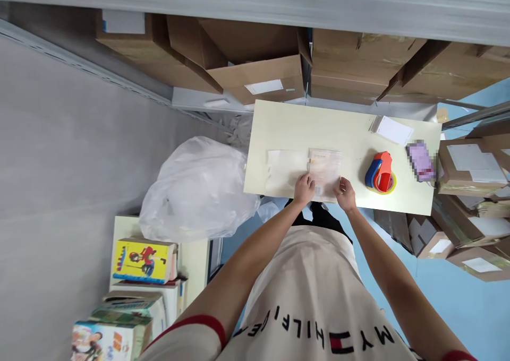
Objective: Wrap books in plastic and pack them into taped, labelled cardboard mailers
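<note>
Flat packet (pixel 325 172), pale and printed, seemingly in clear wrap: found lying flat on the cream table (pixel 342 122), at the near edge, about midway along it. Found the left hand (pixel 304 188) on the packet's near left corner, fingers bent down and held close together, touching the wrap. Found the right hand (pixel 346 194) at the near right corner, fingers likewise curled and close. Could not tell whether either hand pinched the edge or merely pressed on it; too small at this range. Noted both forearms bare, reaching in from below. Logged a whitish translucent sheet (pixel 285 169) just left of the packet, touching or slightly under its left edge; could not tell which. Logged a red-and-blue tape dispenser (pixel 380 172) with a yellowish roll, standing on the table right of the packet, apart from the right hand. Beyond it, marked a white paper slip (pixel 393 130) near the far right corner and a blurred purple item (pixel 420 161) at the right edge. Recorded brown cardboard boxes (pixel 255 58) stacked beyond the far edge, several with flaps open, and more labelled boxes (pixel 470 164) right of the table. Spotted a large bulging clear plastic bag (pixel 199 188) just beside the table's left end, and stacks of colourful books (pixel 143 260) on a low pale surface nearer in. Saw blue floor (pixel 458 297) on the right.
</note>
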Available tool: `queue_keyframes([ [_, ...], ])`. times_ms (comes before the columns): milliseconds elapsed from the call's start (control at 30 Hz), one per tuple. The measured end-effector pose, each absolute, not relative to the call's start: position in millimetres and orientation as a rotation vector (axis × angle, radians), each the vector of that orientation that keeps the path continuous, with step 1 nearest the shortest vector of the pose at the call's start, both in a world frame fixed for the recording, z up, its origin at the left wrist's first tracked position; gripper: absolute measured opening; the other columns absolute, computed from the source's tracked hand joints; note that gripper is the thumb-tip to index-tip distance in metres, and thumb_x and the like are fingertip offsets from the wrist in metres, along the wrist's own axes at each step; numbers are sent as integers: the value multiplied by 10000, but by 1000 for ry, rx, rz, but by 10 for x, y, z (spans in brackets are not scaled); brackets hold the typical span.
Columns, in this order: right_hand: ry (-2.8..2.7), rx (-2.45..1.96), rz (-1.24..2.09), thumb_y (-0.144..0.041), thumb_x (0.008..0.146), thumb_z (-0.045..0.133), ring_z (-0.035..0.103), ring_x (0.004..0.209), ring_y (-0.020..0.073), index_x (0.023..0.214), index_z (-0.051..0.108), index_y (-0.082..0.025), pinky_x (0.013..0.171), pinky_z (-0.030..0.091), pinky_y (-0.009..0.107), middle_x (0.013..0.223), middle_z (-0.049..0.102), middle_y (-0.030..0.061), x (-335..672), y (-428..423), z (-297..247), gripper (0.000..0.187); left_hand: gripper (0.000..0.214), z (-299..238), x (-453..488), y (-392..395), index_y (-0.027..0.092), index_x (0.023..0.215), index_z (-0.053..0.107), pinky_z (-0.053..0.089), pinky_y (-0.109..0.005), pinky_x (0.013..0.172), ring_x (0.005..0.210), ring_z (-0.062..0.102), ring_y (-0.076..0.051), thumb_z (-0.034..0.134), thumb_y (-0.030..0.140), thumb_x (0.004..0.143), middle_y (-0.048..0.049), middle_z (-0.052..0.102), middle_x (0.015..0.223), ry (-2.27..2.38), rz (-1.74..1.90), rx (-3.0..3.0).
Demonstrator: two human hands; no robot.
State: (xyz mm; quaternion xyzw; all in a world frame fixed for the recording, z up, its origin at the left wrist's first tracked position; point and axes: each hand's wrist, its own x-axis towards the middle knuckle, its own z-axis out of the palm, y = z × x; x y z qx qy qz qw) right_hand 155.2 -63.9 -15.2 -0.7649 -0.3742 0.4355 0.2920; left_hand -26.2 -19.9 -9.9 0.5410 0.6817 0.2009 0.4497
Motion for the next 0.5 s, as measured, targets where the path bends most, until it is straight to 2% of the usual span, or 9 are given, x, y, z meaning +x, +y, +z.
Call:
queue_keyframes([
  [100, -856, -1952, 1278, -372, 675, 655, 643, 932, 235, 1195, 570, -192, 847, 544, 447, 1112, 667, 111, 1552, -567, -181, 557, 297, -111, -257, -204, 174, 1161, 642, 507, -360, 954, 1016, 649, -212, 548, 183, 880, -96, 670, 1110, 1706, 496, 1217],
  [233, -704, -1921, 1271, -344, 645, 635, 639, 833, 215, 1128, 606, -159, 787, 543, 414, 1000, 689, 98, 1656, -516, -42, 518, 348, -117, -109, -158, 147, 1230, 614, 496, -355, 1002, 1159, 625, -224, 547, 168, 889, -135, 641, 1272, 1626, 518, 1089],
  [333, -684, -1836, 1323, -355, 668, 621, 639, 798, 201, 1086, 633, -167, 736, 539, 378, 1006, 699, 88, 1806, -551, 154, 459, 370, -113, 92, -106, 150, 1256, 604, 488, -370, 1026, 1199, 609, -233, 543, 152, 891, -139, 629, 1311, 1522, 503, 1110],
  [500, -632, -1772, 1333, -406, 689, 659, 641, 781, 183, 1103, 614, -187, 706, 528, 346, 1029, 698, 73, 1927, -586, 434, 471, 320, -44, 317, -39, 157, 1145, 669, 391, -454, 1119, 1266, 533, -287, 615, 145, 830, -141, 617, 1295, 1440, 444, 1452],
])
